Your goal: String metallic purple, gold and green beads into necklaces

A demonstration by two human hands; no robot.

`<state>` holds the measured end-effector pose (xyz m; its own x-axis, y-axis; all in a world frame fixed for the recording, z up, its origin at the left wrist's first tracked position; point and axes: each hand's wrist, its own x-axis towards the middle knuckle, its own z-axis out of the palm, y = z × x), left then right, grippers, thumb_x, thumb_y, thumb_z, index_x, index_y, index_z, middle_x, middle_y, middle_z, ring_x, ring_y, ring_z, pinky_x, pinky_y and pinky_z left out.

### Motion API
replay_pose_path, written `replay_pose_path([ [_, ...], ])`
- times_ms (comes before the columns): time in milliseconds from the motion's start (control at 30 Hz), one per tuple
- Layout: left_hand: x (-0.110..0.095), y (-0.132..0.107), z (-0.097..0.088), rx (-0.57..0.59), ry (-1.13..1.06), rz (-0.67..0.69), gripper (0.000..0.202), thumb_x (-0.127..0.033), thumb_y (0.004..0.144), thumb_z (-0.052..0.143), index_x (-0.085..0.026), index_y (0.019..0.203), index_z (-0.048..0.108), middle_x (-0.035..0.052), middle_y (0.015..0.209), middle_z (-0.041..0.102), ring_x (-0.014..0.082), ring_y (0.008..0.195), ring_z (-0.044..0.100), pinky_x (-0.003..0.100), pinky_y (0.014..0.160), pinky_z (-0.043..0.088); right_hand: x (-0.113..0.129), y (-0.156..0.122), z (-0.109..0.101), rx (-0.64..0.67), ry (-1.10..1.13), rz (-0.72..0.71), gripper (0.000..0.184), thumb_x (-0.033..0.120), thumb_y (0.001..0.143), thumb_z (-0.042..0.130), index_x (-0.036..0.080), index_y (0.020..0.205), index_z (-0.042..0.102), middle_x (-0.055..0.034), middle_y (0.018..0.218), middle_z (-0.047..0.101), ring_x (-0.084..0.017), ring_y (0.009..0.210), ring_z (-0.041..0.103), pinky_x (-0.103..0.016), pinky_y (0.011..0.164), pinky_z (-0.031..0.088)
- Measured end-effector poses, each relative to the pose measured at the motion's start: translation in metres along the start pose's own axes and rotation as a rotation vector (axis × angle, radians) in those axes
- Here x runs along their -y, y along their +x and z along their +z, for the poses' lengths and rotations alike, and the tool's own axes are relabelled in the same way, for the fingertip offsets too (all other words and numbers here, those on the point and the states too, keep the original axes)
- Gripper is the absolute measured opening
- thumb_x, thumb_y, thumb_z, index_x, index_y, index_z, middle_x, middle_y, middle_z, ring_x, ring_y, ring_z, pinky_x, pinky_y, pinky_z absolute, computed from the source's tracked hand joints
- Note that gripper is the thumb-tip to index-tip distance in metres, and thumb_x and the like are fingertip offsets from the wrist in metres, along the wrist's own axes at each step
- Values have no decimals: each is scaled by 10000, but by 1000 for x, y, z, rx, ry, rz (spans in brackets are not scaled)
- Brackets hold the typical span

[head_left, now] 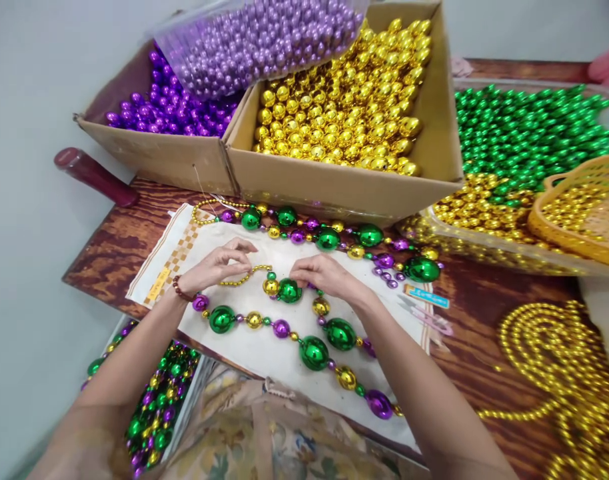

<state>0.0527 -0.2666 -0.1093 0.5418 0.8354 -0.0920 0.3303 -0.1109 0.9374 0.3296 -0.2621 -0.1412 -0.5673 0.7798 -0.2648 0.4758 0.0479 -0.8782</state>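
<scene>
My left hand [222, 265] is closed in a pinch above the white cloth, its thumb beside a short strand of small gold beads [237, 280]. Whatever lies between its fingertips is too fine to make out. My right hand [322, 272] pinches the bead necklace at a large green bead [288, 291], partly covering it. A gold bead [270, 287] and a small green one sit beside that bead. The rest of the necklace, in green, gold and purple, loops across the cloth [254, 343] between my forearms and passes partly behind the right one.
Cardboard boxes hold purple beads [169, 100] and gold beads [334, 113], with a bag of lilac beads [269, 43] on top. A tub of green beads [529, 127], an orange basket [579, 253] and gold bead strands [544, 347] lie right. Another strand [329, 238] borders the boxes.
</scene>
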Motion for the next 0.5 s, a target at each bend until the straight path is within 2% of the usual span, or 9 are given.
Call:
replay_pose_path([
  [33,-1,2,4,-38,-139,14,265,-426,872,652,-203,747,720,104,1207,637,248,1180,572,423,1024,431,1,-2,1,13,-37,9,227,303,854,611,184,688,708,11,595,665,-131,593,566,-236,609,373],
  [67,-1,4,10,-82,-293,24,286,-448,868,656,-199,734,695,105,1193,651,259,1209,566,459,1064,406,1,-4,3,19,-52,9,229,303,860,610,189,691,714,15,591,660,-132,595,565,-238,613,370],
  [100,-1,7,16,-135,-453,31,309,-474,857,666,-197,717,660,99,1098,682,258,1170,595,486,1076,399,2,-6,4,15,-42,-3,237,311,865,610,191,691,716,13,590,655,-135,599,565,-242,619,373],
  [133,-1,10,23,-195,-604,35,330,-494,839,682,-199,703,621,77,943,693,246,1073,638,505,1073,407,3,-8,5,2,-7,-30,249,329,871,611,191,695,719,5,605,656,-142,610,570,-249,628,385],
  [200,-1,18,36,-308,-820,31,351,-494,800,728,-207,690,560,-4,648,588,188,813,659,511,1047,439,5,-13,5,-68,117,-118,274,390,872,627,189,716,730,-31,723,688,-166,697,606,-273,680,431],
  [300,-2,26,49,-368,-917,-25,319,-430,779,763,-207,700,549,-70,502,398,116,594,550,460,1008,478,13,-15,6,-225,340,-271,318,493,849,672,205,726,727,-80,1046,704,-226,997,634,-343,894,469],
  [367,-4,29,55,-370,-906,-70,304,-420,779,756,-204,705,555,-73,493,353,104,558,496,419,951,506,22,-11,11,-278,516,-343,346,545,841,677,220,724,696,-75,1121,698,-247,1110,617,-395,1004,442],
  [433,-10,30,57,-401,-900,-89,295,-425,800,727,-206,710,551,-68,499,330,101,539,453,382,861,530,35,-3,19,-311,693,-389,388,603,826,671,230,723,638,-60,962,722,-241,1005,662,-422,998,463],
  [500,-20,30,56,-436,-914,-78,284,-408,845,679,-209,704,534,-62,505,318,100,531,426,356,795,534,49,4,26,-388,818,-408,425,651,801,670,242,730,580,-8,687,656,-204,747,670,-413,896,522],
])
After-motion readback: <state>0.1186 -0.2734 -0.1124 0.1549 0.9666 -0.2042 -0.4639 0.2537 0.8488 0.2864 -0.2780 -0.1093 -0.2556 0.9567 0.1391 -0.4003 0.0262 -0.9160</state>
